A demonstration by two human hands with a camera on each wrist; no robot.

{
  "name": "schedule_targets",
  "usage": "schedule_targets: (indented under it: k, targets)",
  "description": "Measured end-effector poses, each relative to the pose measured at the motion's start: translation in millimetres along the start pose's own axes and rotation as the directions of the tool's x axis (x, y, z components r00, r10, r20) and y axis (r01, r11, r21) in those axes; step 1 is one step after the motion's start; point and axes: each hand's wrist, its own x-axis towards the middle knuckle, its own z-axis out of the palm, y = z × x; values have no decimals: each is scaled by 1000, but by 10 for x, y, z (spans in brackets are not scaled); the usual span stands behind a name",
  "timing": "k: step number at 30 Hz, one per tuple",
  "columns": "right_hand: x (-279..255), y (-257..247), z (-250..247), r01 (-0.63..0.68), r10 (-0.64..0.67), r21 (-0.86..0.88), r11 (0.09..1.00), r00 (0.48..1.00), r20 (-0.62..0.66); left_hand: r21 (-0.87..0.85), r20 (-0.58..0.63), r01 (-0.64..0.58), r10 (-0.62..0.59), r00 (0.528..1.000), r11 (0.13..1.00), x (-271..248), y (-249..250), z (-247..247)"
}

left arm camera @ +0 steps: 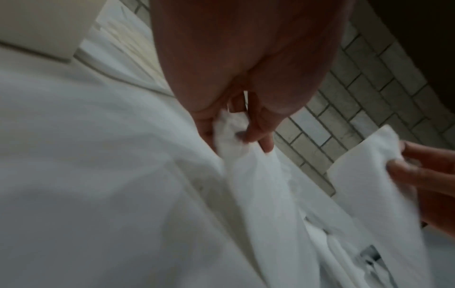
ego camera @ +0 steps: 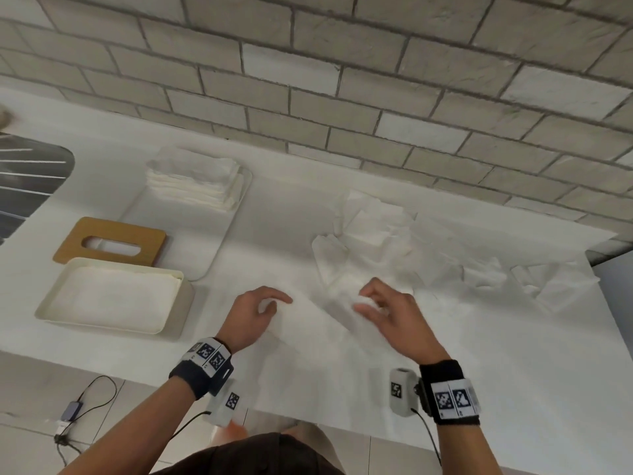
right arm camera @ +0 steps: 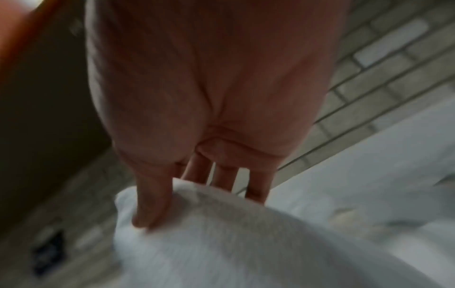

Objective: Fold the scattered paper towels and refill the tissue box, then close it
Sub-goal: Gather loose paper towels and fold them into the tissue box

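Note:
Both hands hold one white paper towel (ego camera: 318,323) just above the white counter. My left hand (ego camera: 263,305) pinches its left corner, seen close in the left wrist view as bunched paper towel (left arm camera: 231,132) between thumb and fingers. My right hand (ego camera: 371,303) pinches the other corner; in the right wrist view the thumb presses the paper towel (right arm camera: 209,224) against the fingers. Loose crumpled towels (ego camera: 376,228) lie behind and to the right. The cream tissue box (ego camera: 171,323) stands open at the left, filled with white towels. Its wooden lid (ego camera: 68,245) lies behind it.
A stack of folded towels (ego camera: 191,180) sits on a white tray (ego camera: 219,241) behind the box. More crumpled towels (ego camera: 534,279) spread toward the counter's right end. A brick wall runs along the back. A cable and charger (ego camera: 72,411) lie on the floor at the lower left.

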Motion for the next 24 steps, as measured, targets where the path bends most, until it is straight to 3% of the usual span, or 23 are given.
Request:
schedule_targets:
  k: [2, 7, 11, 15, 18, 21, 24]
  targets:
    - [43, -384, 210, 45, -53, 113, 993, 996, 69, -65, 45, -7, 10, 999, 998, -13, 215, -122]
    - [228, -855, 739, 14, -9, 327, 945, 1000, -19, -270, 120, 90, -59, 991, 959, -145, 693, -597]
    - [293, -1114, 1014, 34, 7, 338, 941, 993, -119, -43, 64, -106, 108, 992, 993, -228, 682, -920]
    - [331, -1413, 1297, 33, 41, 392, 919, 983, -178, 98, -29, -261, 265, 964, 960, -311, 525, -1193]
    - [335, -1603, 1516, 24, 50, 399, 916, 983, -175, 151, -92, -326, 342, 935, 933, -407, 424, -1401]
    - [344, -1735, 1669, 134, -64, 241, 961, 958, -280, 184, -124, -373, 398, 909, 909, -545, 404, -1641]
    - [445, -1853, 1829, 174, -138, 293, 940, 981, -139, 112, -228, -308, 326, 918, 945, -679, 386, -1944]
